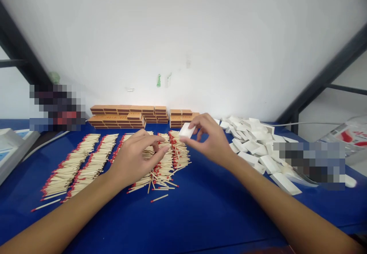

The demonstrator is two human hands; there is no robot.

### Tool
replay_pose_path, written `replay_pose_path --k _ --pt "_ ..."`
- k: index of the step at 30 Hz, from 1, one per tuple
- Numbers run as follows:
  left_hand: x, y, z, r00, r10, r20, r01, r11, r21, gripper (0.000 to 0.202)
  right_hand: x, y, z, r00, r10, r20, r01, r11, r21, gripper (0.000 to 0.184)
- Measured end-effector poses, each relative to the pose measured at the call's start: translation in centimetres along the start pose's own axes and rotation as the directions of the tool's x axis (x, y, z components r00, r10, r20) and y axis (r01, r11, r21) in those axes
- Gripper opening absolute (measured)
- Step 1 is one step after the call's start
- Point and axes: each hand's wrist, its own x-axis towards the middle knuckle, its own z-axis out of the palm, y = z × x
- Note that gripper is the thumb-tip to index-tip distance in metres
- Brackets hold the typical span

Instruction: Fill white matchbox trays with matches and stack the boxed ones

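Observation:
My right hand (210, 137) pinches a small white matchbox tray (187, 131) between thumb and fingers, raised above the right end of the matches. Over the middle rows hovers my left hand (139, 154), its thumb and index finger apart and nothing visible between them. Beneath and beside it, red-tipped matches (163, 166) lie in a loose heap, with several stray ones toward me. More matches (71, 166) are laid out in long rows at the left. A pile of white matchbox trays (252, 135) spreads out to the right of my right hand.
Orange-brown matchboxes (117, 120) are stacked along the wall at the back of the blue table (183, 219). A clear plastic package (349, 133) stands at the far right. Dark metal bars (323, 70) slope down on both sides, and a white cable (43, 145) runs at left.

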Motion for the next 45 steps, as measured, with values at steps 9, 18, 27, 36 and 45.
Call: replay_pose_path --k 9,18,27,36,45 --pt "-0.6 1.3 0.6 0.996 -0.082 0.041 0.085 0.994 -0.064 0.022 -2.1 -2.3 2.0 0.943 -0.314 0.108 0.332 0.904 -0.268 0.011" --pt "0.3 1.7 -0.3 0.932 -0.342 0.117 0.361 0.900 -0.243 0.020 -1.7 -2.6 1.5 0.925 -0.363 0.111 0.377 0.912 -0.160 0.013" --pt "0.5 1.5 -0.3 0.930 -0.344 0.131 0.367 0.891 -0.268 0.018 -1.6 -2.8 1.1 0.929 -0.341 0.144 0.355 0.931 -0.088 0.016" --pt "0.3 -0.2 -0.2 0.946 -0.315 -0.076 0.306 0.946 -0.104 0.040 -2.9 -5.7 0.9 0.795 -0.210 0.569 0.104 0.971 0.214 0.009" --pt "-0.1 -0.2 0.2 0.978 -0.199 -0.070 0.197 0.980 -0.031 0.041 -3.8 -6.8 1.9 0.670 -0.176 0.721 0.085 0.983 0.160 0.012"
